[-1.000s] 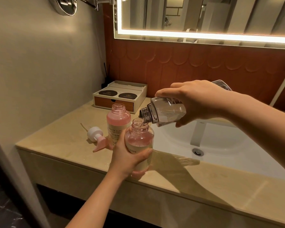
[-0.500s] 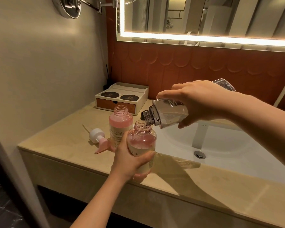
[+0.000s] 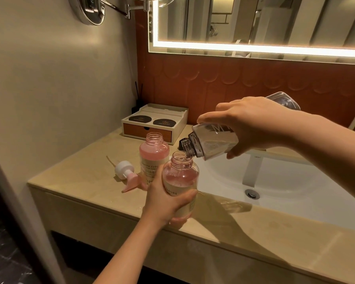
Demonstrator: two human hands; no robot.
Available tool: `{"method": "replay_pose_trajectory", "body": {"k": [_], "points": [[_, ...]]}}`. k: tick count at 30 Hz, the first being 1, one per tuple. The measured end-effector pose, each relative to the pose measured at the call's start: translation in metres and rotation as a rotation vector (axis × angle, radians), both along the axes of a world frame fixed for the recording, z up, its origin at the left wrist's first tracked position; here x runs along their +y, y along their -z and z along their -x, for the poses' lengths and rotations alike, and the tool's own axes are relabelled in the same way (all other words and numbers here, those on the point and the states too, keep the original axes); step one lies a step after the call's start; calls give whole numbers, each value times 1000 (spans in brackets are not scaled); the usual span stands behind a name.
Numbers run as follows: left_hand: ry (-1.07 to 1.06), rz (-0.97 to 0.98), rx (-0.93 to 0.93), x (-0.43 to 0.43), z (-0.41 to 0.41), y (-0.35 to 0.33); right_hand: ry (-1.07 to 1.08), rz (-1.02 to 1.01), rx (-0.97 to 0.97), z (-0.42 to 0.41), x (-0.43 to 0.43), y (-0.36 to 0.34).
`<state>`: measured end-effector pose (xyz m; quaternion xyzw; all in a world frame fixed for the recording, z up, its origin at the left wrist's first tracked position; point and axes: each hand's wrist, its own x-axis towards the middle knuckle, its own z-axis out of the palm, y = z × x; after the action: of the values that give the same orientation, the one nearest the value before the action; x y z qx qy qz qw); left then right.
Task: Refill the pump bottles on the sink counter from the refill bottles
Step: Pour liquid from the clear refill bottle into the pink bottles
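Pouring step: right hand [image 3: 252, 128] grips tilted refill [image 3: 211, 143] over bottle [image 3: 179, 181], gripped by left hand [image 3: 164, 203] at counter [image 3: 86, 181] front edge. Next: level refill, refit pump [image 3: 127, 177].

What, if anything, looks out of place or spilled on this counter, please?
Only the pump head stands out: it lies on its side on the counter, left of the standing pink bottle, which is uncapped. That suits refilling, and no spill shows plainly.
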<state>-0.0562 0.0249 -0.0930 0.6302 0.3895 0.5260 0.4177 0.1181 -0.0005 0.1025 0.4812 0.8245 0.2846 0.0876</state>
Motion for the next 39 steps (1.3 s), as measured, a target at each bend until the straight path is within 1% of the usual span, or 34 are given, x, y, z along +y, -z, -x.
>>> {"method": "replay_pose_trajectory", "body": {"k": [15,28,39], "points": [[7,-16,-2,-3,1,-3,-1,-12,-64,6,-4,-6],[-8,-11,-16,-3,1,-2,-28,-81,-175,14,-5,-10],[-8,-25,-22,-3,1,-2,-42,-111,-205,21,-10,-12]]}}
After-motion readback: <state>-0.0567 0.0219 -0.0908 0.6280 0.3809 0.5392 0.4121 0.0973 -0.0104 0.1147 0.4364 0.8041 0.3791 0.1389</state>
